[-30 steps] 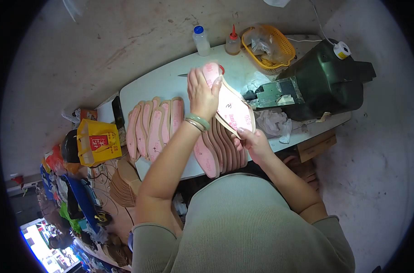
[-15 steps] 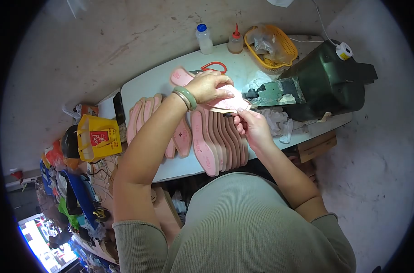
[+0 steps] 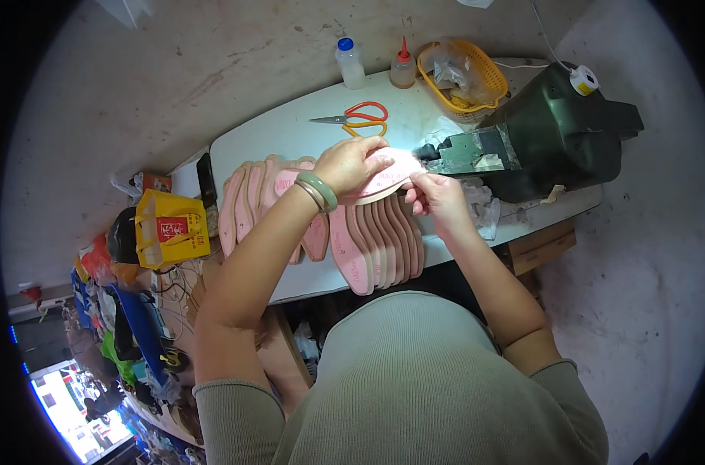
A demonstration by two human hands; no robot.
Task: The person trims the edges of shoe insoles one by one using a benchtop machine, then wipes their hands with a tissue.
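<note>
A pink insole (image 3: 391,177) with red printing lies level under the lit end of the dark green machine (image 3: 558,143). My left hand (image 3: 351,168), wearing bangles at the wrist, is on top of it, thumb and fingers closed on the insole. At its right tip my right hand (image 3: 443,203) pinches the edge between thumb and forefinger, the other fingers curled. Just below, a fanned row of pink insoles (image 3: 351,252) rests on the table. Another group of insoles (image 3: 240,203) lies left of my left wrist, partly hidden by my forearm.
Red-and-orange-handled scissors (image 3: 356,118) lie beyond my left hand. At the back stand a blue-capped bottle (image 3: 350,66), a red-tipped bottle (image 3: 403,68) and a yellow basket (image 3: 465,77). A yellow bag (image 3: 172,229) is at the left; crumpled plastic (image 3: 484,209) lies by the machine.
The insole has turned, its left end swinging down toward the table's front, and my left hand moved with it. The scissors, partly covered before, now show fully.
</note>
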